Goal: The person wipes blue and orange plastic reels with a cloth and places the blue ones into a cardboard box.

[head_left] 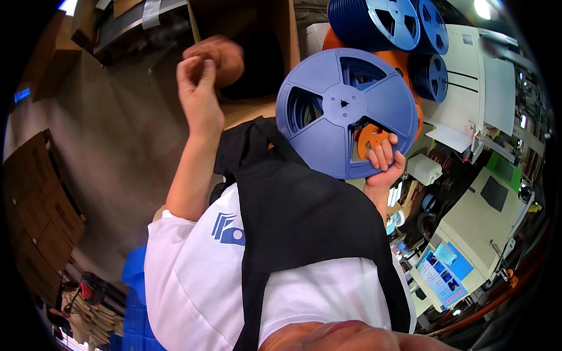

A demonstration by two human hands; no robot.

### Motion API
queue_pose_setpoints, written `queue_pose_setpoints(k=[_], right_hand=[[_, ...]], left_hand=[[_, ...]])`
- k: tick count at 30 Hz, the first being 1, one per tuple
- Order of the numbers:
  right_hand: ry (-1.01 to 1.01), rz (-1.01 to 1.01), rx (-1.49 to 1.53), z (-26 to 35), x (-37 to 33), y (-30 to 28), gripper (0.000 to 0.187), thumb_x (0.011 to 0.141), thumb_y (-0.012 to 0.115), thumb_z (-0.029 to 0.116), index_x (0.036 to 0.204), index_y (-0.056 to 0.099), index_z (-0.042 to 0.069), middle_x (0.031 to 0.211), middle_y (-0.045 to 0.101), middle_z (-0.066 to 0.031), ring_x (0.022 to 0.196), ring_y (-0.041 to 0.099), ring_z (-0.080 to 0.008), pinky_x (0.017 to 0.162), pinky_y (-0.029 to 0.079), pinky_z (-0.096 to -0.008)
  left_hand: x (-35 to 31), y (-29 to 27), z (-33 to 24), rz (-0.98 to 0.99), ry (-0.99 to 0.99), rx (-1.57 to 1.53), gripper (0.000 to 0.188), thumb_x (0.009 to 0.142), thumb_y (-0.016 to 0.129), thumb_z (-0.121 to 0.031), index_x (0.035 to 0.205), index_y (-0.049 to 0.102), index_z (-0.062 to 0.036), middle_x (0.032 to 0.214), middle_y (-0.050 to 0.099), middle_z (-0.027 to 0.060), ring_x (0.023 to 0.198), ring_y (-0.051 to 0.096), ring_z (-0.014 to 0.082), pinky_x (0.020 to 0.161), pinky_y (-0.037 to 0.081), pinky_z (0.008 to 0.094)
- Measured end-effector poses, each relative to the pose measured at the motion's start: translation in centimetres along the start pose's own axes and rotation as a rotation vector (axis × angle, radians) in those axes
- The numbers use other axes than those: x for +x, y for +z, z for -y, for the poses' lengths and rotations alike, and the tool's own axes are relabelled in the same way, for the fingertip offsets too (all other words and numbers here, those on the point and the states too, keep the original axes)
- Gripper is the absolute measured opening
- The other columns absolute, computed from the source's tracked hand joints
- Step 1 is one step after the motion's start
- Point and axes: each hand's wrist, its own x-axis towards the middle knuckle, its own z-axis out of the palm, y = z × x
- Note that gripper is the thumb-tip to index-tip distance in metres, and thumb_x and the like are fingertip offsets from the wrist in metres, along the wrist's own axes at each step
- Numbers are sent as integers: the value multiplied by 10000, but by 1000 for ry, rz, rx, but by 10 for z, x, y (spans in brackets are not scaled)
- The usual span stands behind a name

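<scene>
The right hand (384,159) of a person grips a large blue reel (351,109) near its lower right edge, fingers curled at one of the cut-outs in its flange. The left hand (200,99), raised well apart from the right, has thumb and fingers bent beside a reddish-brown blur (226,61); motion smears the spot, so what it is, and whether the fingers are clamped on it, cannot be told. The reel faces the camera just beyond a black apron (310,216) worn over a white T-shirt (181,275), with an orange reel (369,139) showing through a cut-out. Beyond the left hand is an open cardboard box (287,35) with a dark interior. Past the held reel, more blue reels (398,22) stand at the top, near a pale cabinet (462,88). Brown cartons (47,199) line the far left, and a beige machine (474,216) occupies the right
</scene>
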Motion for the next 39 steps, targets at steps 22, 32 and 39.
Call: queue_pose_setpoints(k=[22,32,39], right_hand=[[356,242,-91,-31,7,33,216,755,607,257,769,427,138,481,330,70,366,316,-60,410,265,-228],[298,247,-18,-31,9,20,233,772,613,216,757,394,134,446,322,60,338,319,-60,383,273,-217],[255,147,221,-38,19,5,247,816,622,177,779,384,124,489,340,56,377,344,-55,394,274,-219]], left_hand=[[-41,85,41,1122,480,629,360,763,617,-78,1123,609,-92,1361,452,133,1300,365,329,1079,270,443],[-24,47,69,1013,283,690,444,771,653,-115,1203,569,-65,1341,487,141,1271,420,321,1041,353,397],[-65,25,57,1351,311,742,421,834,608,-122,1249,548,-82,1453,356,128,1386,250,306,1122,242,402]])
